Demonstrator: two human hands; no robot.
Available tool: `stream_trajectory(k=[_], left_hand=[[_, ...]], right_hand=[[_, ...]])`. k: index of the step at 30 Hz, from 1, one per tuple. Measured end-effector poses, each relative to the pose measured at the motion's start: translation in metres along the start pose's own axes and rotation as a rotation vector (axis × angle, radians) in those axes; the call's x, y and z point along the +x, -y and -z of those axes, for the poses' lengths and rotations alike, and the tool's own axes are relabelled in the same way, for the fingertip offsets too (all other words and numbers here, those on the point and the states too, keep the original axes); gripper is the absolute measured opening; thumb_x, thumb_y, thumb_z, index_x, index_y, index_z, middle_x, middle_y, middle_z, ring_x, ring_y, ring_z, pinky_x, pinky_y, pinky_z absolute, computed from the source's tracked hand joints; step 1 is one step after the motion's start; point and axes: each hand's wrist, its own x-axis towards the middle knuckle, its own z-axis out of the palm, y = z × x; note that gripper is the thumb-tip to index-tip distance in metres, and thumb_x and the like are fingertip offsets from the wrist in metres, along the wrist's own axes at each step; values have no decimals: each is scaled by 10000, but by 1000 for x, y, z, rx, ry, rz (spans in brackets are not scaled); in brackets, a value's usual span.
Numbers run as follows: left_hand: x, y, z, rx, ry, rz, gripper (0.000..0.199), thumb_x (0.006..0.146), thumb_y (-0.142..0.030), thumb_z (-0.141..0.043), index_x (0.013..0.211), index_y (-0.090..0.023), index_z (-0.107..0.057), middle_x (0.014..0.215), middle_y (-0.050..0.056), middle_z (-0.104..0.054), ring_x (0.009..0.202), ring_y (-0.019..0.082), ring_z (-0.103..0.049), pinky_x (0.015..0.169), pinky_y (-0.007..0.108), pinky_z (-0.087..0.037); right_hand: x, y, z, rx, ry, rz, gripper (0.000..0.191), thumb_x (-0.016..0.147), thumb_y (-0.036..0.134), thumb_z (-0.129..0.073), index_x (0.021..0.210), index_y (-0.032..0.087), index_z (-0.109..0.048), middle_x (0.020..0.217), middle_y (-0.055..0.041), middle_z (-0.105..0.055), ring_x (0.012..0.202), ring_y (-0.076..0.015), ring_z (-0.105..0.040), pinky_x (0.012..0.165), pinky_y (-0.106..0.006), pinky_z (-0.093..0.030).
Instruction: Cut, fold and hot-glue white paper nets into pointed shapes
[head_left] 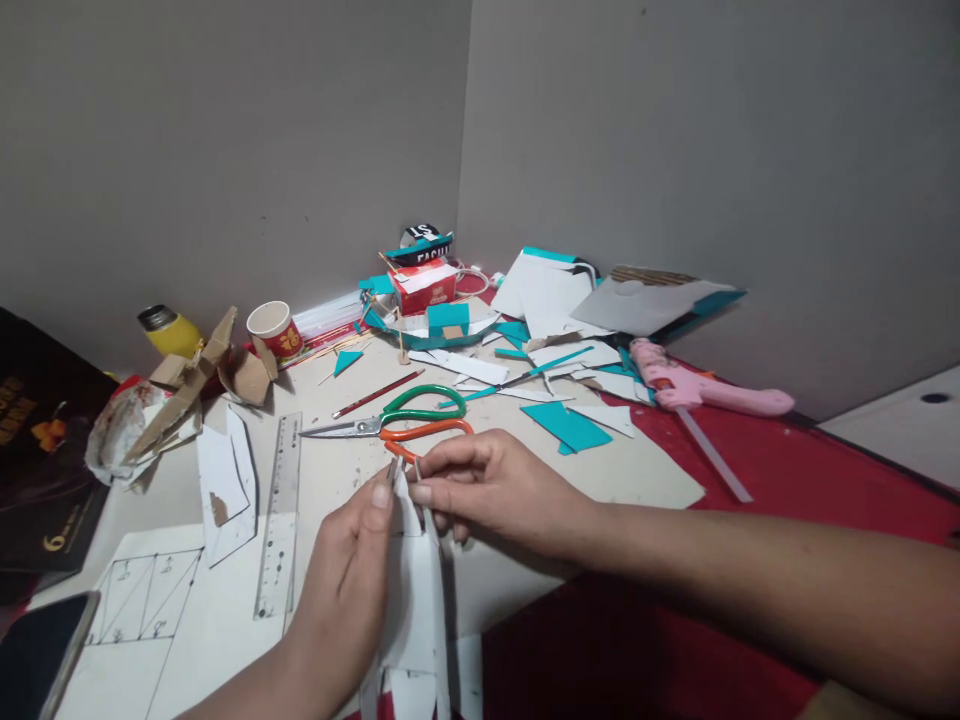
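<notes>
Between my two hands is a long white folded cardboard piece, its narrow far end pointing away from me. My left hand grips that end from the left, thumb on top. From the right, my right hand pinches the same tip between thumb and fingers. The lower end of the piece runs out of the picture at the bottom. Just beyond my hands lie scissors with one green and one orange handle. A clear ruler rests left of my left hand.
A pink glue gun with a glue stick lies at right on the red cloth. Teal and white cardboard scraps spread across the back. A paper cup, a pencil, a phone and a drawn paper sheet are leftward.
</notes>
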Motion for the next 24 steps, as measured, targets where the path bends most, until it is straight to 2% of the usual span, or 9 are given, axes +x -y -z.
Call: stream_trajectory(k=[2,5,9,14,19,24], left_hand=[[0,1,0,15,-28,5,385,967,-376,-351,1269,-257,-558,1281,13,-604,1175,194,-524,994,307,-402],[1,6,1,47,-111,25,365,933,-391,-447,1248,-269,-587,1281,-6,-614,1222,176,-502,1063,298,-347],[2,12,2,-29,-172,91,358,876,-397,-556,1207,-280,-622,1243,-12,-646,1233,176,-506,1078,302,-346],[1,15,2,-150,-157,159,370,842,-392,-608,1201,-302,-623,1247,-10,-642,1228,186,-517,1076,311,-358],[1,16,3,-181,-127,185,381,845,-390,-607,1220,-324,-602,1284,-18,-614,1252,185,-493,1084,308,-347],[0,14,3,-129,-91,193,388,859,-398,-584,1240,-324,-585,1306,-17,-594,1266,196,-479,1093,325,-339]], right_hand=[[1,-1,0,-17,14,19,312,780,431,-669,832,123,-668,588,15,-569,496,-65,-515,492,-183,-455],[1,-3,0,-31,35,32,298,816,422,-624,814,128,-667,589,19,-553,489,-60,-505,477,-173,-445],[1,-5,-1,-53,38,53,280,829,407,-602,781,133,-636,581,32,-511,479,-66,-488,438,-168,-426],[0,-5,0,-91,43,101,256,851,357,-556,733,134,-599,553,58,-407,454,-63,-401,409,-176,-368],[1,-5,0,-196,22,218,182,823,234,-530,675,135,-569,584,51,-373,549,-78,-375,484,-198,-310],[1,-6,-2,-271,-37,169,151,774,198,-517,635,143,-541,567,54,-361,527,-74,-331,459,-198,-260]])
